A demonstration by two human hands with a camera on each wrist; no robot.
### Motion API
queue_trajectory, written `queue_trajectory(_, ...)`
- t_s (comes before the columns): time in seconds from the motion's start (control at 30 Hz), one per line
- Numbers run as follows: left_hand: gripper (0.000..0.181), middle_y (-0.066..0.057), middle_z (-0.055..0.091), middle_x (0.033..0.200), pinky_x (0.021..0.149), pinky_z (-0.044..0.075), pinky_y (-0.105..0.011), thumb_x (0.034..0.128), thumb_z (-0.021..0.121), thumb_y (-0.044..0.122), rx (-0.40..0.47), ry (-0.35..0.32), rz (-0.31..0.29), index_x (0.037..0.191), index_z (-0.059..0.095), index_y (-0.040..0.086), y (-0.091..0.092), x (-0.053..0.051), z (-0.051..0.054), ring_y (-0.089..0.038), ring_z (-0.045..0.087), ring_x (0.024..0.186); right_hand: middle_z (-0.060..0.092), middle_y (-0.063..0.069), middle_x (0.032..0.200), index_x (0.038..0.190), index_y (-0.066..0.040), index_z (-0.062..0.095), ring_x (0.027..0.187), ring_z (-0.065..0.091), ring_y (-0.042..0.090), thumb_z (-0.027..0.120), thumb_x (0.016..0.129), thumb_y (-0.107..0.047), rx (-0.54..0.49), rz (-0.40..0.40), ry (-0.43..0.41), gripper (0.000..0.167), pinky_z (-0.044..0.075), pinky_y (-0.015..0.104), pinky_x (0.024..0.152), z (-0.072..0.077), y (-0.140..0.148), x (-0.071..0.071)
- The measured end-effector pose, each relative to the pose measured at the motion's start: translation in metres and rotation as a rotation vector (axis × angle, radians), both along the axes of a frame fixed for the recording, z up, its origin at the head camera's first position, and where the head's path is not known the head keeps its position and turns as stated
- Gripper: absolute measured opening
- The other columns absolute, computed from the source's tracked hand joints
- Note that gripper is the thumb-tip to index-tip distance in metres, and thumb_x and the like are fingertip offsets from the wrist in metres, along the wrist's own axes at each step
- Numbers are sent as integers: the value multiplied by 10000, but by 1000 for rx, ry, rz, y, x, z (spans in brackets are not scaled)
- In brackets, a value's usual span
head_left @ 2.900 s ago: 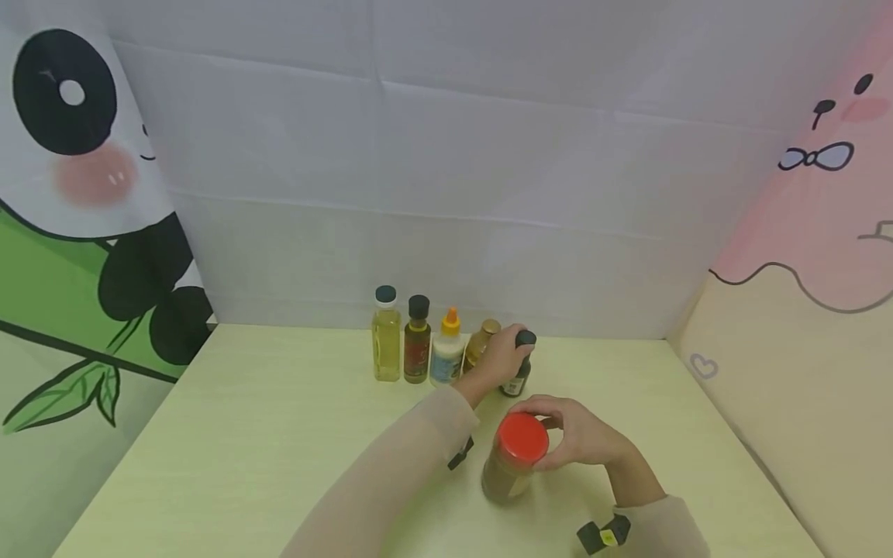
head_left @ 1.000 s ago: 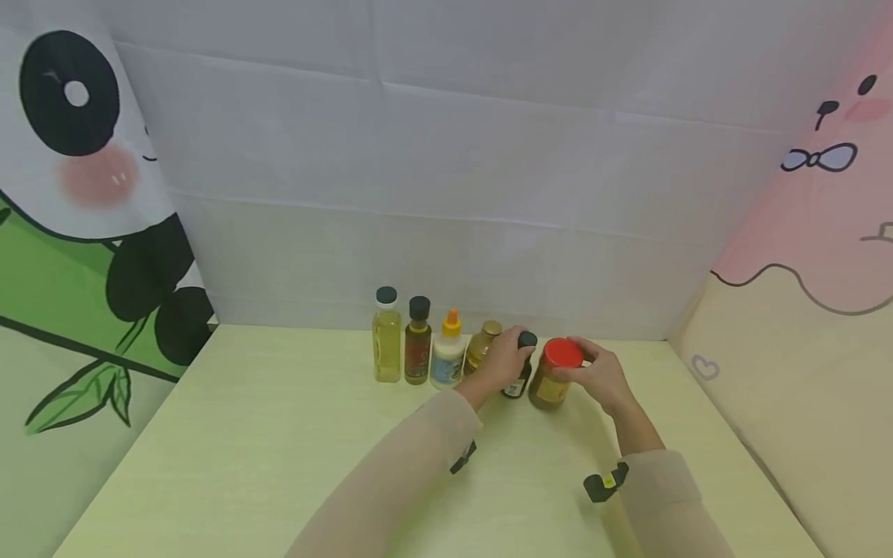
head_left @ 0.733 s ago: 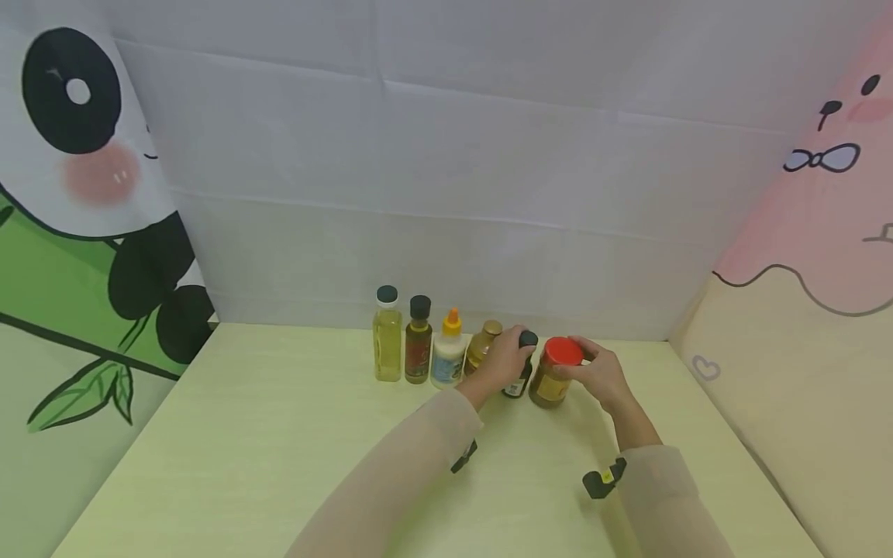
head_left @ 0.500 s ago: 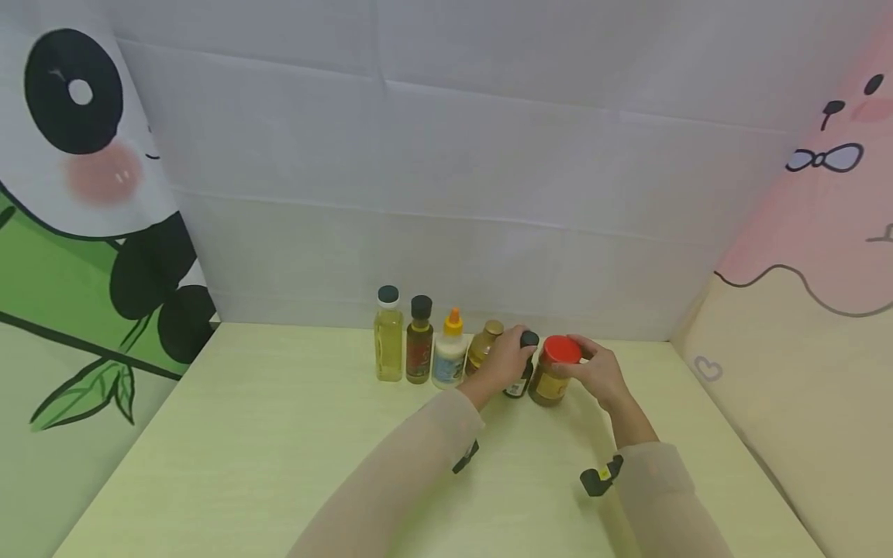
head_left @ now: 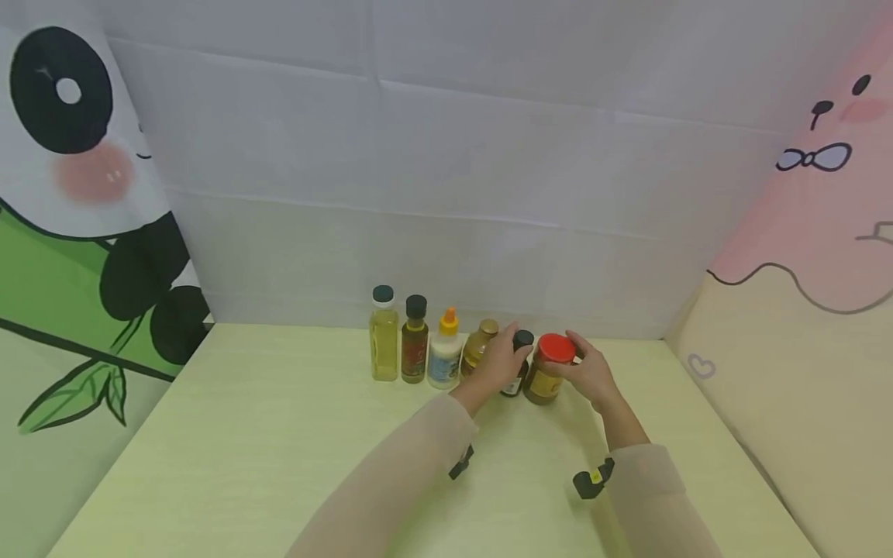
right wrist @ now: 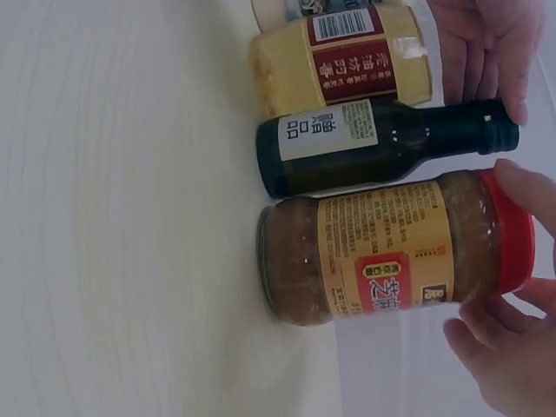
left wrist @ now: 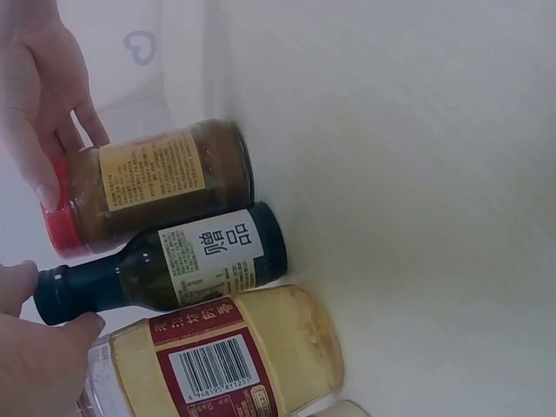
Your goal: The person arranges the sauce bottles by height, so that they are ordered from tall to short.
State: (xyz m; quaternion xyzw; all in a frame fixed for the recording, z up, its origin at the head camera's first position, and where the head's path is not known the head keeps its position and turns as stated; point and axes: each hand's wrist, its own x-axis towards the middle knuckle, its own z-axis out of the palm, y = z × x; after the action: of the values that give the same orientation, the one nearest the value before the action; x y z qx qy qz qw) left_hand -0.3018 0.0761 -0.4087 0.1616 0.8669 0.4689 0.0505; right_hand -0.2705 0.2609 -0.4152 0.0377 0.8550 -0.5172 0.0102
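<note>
In the head view my left hand [head_left: 497, 363] pinches the neck of a dark green bottle [right wrist: 326, 146] by its black cap. My right hand [head_left: 589, 376] holds the red lid of a jar of brown paste [right wrist: 391, 252], thumb on one side and fingers on the other. Jar and bottle stand upright side by side, almost touching. Left of the dark bottle is a yellowish bottle with a red label [left wrist: 217, 365], partly covered by my left hand in the head view. Further left stand a white bottle with an orange tip [head_left: 445, 356], a dark red-labelled bottle [head_left: 415, 345] and a yellow oil bottle [head_left: 384, 341].
The bottles form a row near the back of a pale table [head_left: 279, 449]. Behind them rises a white sheet wall [head_left: 446, 170]. Printed cartoon panels flank the table, a panda [head_left: 77, 170] at left and a pink figure [head_left: 816, 201] at right.
My right hand has carried the red-lidded jar from the near table to the row's right end, then slid it slightly left toward the dark bottle. My left hand has stayed at that bottle.
</note>
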Motion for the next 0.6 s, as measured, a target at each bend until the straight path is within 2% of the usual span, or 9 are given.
queue_trajectory(0.13, 588, -158, 395, 1491, 1035, 400, -406, 1026, 529, 223, 56, 16, -10, 1511, 284, -4, -9, 11, -1, -287, 437, 1312, 237, 226, 1549, 1533, -36, 240, 1374, 256, 450, 765, 860, -235, 115, -34, 71, 877, 299, 597, 1057, 1, -8, 5)
queue_trajectory(0.27, 580, -174, 375, 1499, 1052, 380, -415, 1033, 511, 228, 95, 52, -24, 1508, 282, -14, -22, 26, -5, -306, 424, 1320, 269, 231, 1529, 1502, -18, 310, 1384, 245, 436, 754, 871, -224, 225, -62, 186, 798, 265, 616, 1067, 5, -18, 14)
queue_trajectory(0.37, 575, -168, 369, 1503, 1068, 355, -436, 1037, 500, 257, 105, 64, -33, 1506, 295, -6, -33, 38, -7, -311, 395, 1340, 298, 232, 1514, 1481, 1, 343, 1385, 259, 421, 739, 885, -203, 254, -55, 251, 744, 256, 601, 1078, 7, -26, 20)
queue_trajectory(0.5, 579, -140, 366, 1512, 1070, 351, -451, 1041, 481, 304, 41, 92, -42, 1515, 299, 26, -48, 49, -9, -304, 394, 1342, 321, 231, 1501, 1465, 26, 358, 1374, 288, 417, 712, 906, -177, 277, -37, 306, 692, 258, 582, 1085, 8, -35, 28)
queue_trajectory(0.6, 578, -123, 367, 1516, 1073, 345, -454, 1039, 485, 310, -32, 137, -46, 1524, 294, 60, -57, 54, -11, -298, 382, 1351, 337, 217, 1495, 1461, 27, 365, 1374, 296, 398, 697, 913, -165, 295, -15, 335, 668, 254, 558, 1096, 7, -41, 32)
